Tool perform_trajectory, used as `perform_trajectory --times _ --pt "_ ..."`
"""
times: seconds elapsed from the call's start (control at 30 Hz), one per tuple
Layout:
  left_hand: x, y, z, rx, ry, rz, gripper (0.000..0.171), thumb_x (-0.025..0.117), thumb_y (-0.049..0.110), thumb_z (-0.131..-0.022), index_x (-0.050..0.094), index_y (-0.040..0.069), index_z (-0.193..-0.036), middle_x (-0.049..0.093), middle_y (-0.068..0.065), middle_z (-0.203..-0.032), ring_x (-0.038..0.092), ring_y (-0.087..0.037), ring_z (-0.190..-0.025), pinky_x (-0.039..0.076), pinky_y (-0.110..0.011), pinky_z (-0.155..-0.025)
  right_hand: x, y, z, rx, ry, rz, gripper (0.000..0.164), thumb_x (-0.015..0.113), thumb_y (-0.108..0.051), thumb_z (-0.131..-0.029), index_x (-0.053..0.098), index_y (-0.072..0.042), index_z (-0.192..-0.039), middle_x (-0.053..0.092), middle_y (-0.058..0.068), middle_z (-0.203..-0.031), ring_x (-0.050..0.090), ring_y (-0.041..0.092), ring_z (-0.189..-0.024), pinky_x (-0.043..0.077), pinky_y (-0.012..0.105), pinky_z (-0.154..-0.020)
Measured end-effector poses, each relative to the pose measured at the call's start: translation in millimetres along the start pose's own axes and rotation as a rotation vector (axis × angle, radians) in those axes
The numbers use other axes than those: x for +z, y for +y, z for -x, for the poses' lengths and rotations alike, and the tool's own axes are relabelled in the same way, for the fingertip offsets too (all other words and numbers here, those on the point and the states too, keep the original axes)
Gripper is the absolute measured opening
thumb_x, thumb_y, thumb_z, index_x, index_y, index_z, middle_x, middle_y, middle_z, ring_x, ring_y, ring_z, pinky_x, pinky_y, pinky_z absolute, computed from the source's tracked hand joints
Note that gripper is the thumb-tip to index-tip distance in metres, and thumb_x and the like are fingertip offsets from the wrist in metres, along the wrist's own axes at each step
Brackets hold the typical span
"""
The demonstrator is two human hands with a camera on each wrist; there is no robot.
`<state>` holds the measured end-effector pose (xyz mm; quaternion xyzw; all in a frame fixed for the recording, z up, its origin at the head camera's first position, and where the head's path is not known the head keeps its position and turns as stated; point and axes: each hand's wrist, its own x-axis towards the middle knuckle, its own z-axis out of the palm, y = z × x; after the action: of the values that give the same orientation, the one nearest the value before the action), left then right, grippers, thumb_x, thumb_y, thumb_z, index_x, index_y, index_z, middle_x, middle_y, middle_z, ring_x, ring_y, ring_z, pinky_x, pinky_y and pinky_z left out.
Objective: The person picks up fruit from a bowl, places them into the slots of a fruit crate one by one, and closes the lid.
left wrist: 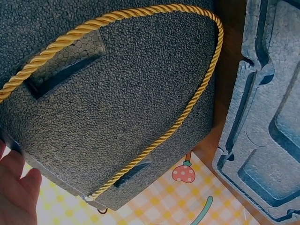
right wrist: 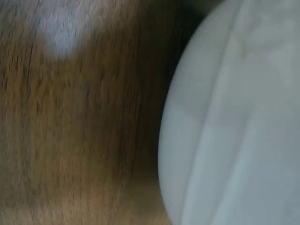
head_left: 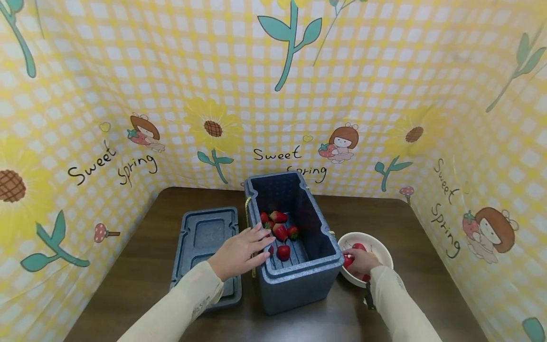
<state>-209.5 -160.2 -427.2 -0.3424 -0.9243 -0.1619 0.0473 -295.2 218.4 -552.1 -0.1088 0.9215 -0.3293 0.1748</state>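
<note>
At three o'clock of the foam box (head_left: 295, 280), the right hand (head_left: 362, 261) pinches a strawberry (head_left: 348, 260) in the white bowl (head_left: 381, 247); left hand (head_left: 239, 251) rests spread on the box rim. Next, probably lift it across into the box.

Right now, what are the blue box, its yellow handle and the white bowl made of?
The box looks like foam: a matte, pebbly, beaded surface. Its handle looks like twisted cord, with spiral strands and a slight sheen. The bowl looks smooth and glossy, maybe ceramic or plastic; I can't tell which.
</note>
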Motion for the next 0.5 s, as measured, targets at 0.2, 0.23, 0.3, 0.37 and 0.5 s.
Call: perform_trajectory --times 0.2,0.23,0.3,0.37,0.5 --pt "-1.0 0.8 -0.4 -0.010 -0.009 0.011 0.046 0.049 0.032 -0.098 0.053 0.006 -0.137 0.048 -0.015 -0.142 0.036 -0.033 -0.136 0.033 -0.051 -0.106 4.9 5.1 -6.0 -0.035 0.036 -0.009 0.044 0.074 0.000 -0.067 0.067 -0.002 -0.110 0.062 0.004 -0.078 0.054 0.017 -0.064 0.048 0.029 -0.050" --pt "-0.9 0.6 -0.5 -0.012 -0.011 0.012 0.046 0.049 0.032 -0.098 0.053 0.007 -0.137 0.048 -0.015 -0.142 0.036 -0.033 -0.136 0.033 -0.051 -0.106 4.2 5.6 -6.8 -0.036 0.050 -0.008 0.043 0.075 -0.001 -0.067 0.066 -0.002 -0.110 0.063 0.005 -0.079 0.055 0.018 -0.066 0.048 0.029 -0.052" --pt "-0.8 0.2 -0.7 -0.017 -0.015 0.016 0.046 0.049 0.032 -0.098 0.053 0.007 -0.137 0.048 -0.014 -0.142 0.035 -0.033 -0.136 0.033 -0.052 -0.106 1.9 5.6 -7.7 -0.031 0.080 -0.020 0.043 0.076 -0.002 -0.068 0.067 -0.003 -0.110 0.065 0.007 -0.085 0.056 0.020 -0.071 0.050 0.030 -0.056" --pt "-0.5 -0.4 -0.8 -0.022 -0.018 0.021 0.046 0.049 0.033 -0.098 0.053 0.007 -0.137 0.047 -0.014 -0.142 0.035 -0.032 -0.136 0.033 -0.053 -0.106 -0.4 5.8 -7.8 -0.024 0.102 -0.050 0.043 0.077 -0.003 -0.069 0.066 -0.003 -0.110 0.066 0.009 -0.090 0.057 0.021 -0.075 0.052 0.031 -0.061" --pt "0.6 -1.5 -1.0 -0.024 -0.019 0.026 0.047 0.048 0.034 -0.098 0.053 0.008 -0.137 0.047 -0.014 -0.143 0.035 -0.032 -0.137 0.032 -0.053 -0.106 -4.5 4.0 -5.3 -0.029 0.134 -0.122 0.042 0.080 -0.004 -0.069 0.066 -0.001 -0.109 0.066 0.012 -0.091 0.057 0.023 -0.075 0.052 0.033 -0.064"
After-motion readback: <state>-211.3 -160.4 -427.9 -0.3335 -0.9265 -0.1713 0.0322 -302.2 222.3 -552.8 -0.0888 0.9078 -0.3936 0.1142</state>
